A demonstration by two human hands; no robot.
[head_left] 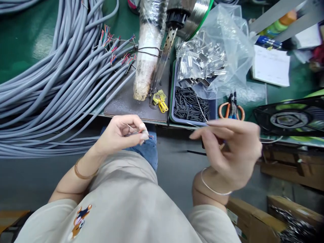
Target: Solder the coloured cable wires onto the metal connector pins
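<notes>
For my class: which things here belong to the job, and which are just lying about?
Seemingly in the job:
left hand, pinching coloured wire ends
right hand, at a thin wire
grey cables
black tubes

Probably lying about:
paper pad
black fan

Hands: two, left [124,133] and right [231,148]. Bracelets [212,189]: two, one per wrist. Wires [143,131] at left fingertips: several, too small to count. Grey cables [73,71], left edge of table [42,44]: dozens, overlapping, exact count unclear. Tray [171,109], near edge of table: one. Black tubes [189,104], near end of tray: scores. Metal pieces [202,62], far end of tray: dozens. Plastic bag [235,57]: one. Spool [198,18]: one. Fan [288,118], table's near right corner: one.
</notes>
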